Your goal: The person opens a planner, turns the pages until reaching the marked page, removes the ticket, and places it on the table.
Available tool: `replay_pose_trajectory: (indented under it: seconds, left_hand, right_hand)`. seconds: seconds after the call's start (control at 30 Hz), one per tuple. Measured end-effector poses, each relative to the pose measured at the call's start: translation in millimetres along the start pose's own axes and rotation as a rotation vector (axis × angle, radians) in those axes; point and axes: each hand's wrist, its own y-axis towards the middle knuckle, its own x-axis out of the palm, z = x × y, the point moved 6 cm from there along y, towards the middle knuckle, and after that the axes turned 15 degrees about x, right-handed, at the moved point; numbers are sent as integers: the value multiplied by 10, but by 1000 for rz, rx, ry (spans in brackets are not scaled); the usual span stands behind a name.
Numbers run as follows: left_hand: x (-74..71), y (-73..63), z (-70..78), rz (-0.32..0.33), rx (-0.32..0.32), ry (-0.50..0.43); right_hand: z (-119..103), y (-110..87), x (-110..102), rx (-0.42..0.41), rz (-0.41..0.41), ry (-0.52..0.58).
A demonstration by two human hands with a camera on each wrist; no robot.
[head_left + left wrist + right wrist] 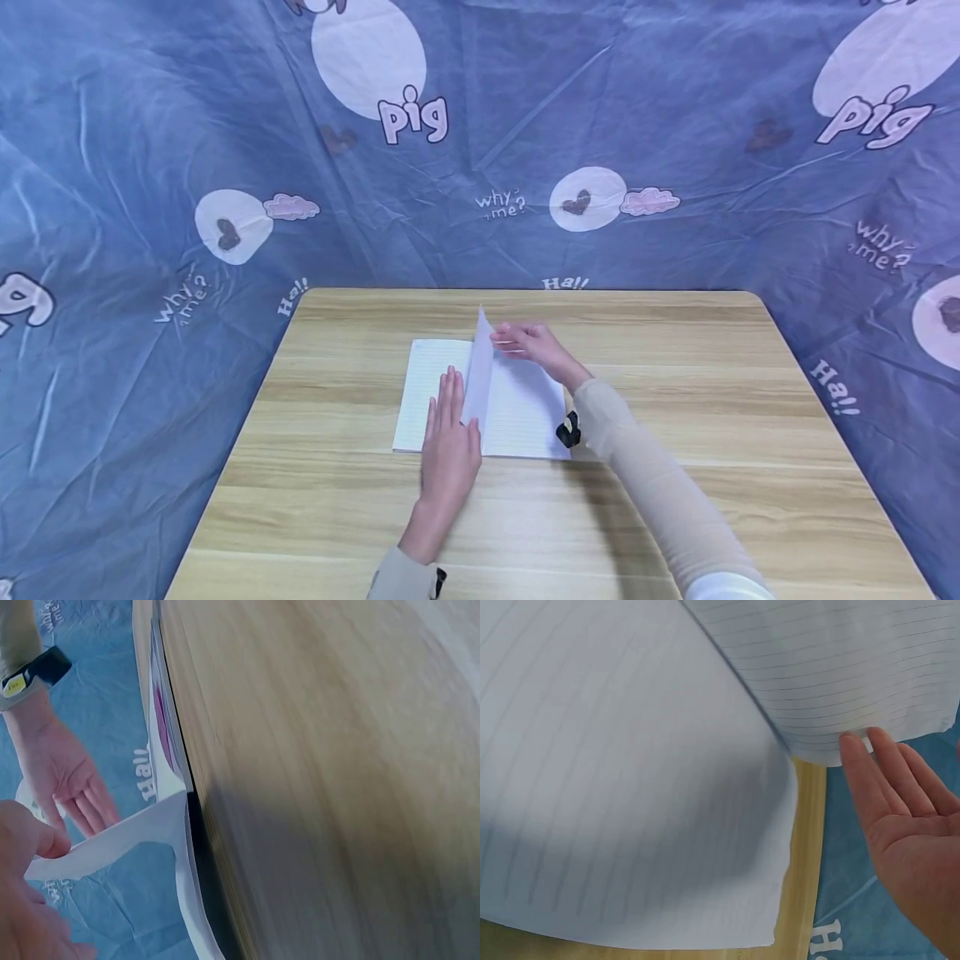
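An open notebook (525,408) with lined pages lies on the table, one page (478,375) standing nearly upright at its middle. My left hand (450,446) lies over the left side with its fingers straight, its thumb beside the raised page. In the left wrist view, that hand (30,881) is at the page's edge. My right hand (536,346) is at the far end of the raised page. Its extended fingertips touch the page in the right wrist view, where the hand (911,817) shows its palm and the thumb is mostly out of frame.
The notebook is on a wood-grain table (322,500). Behind and beside the table hangs a blue printed cloth (480,150). A black device is strapped at each wrist; the right one (568,429) hangs near the notebook's right edge.
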Motion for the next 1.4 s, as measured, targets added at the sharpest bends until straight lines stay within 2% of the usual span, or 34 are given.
replay_pose_trajectory:
  seconds: [0.17,0.3,0.37,0.5,0.67,0.8,0.97,1.07,1.23,1.4]
  left_hand:
    - [-67,-18,-105,78,-83,-43]
    - [-134,-27,-154,142,-105,-58]
    - [-159,-31,-171,159,-97,-48]
    - [-188,-37,-192,140,-72,22]
    - [-188,-57,-206,77,-56,119]
    - [-103,-72,-212,-15,-28,129]
    - [114,-143,-237,-182,-13,33]
    - [219,-196,-263,-251,-24,-35]
    - [310,-250,-311,-336,-50,-93]
    - [343,-268,-359,-401,-94,-142]
  right_hand:
    - [71,-5,124,18,-21,-85]
    - [107,-24,219,10,-33,-170]
    - [132,-28,259,-1,-18,-265]
    - [204,-10,338,-39,22,-508]
    - [262,-31,465,-123,0,-685]
    - [317,-34,532,-165,-1,-826]
    - [364,-48,596,-205,-8,-948]
    - [384,-61,627,-222,0,-1014]
    - [401,-74,666,-266,25,-1092]
    - [396,-78,688,-308,48,-1137]
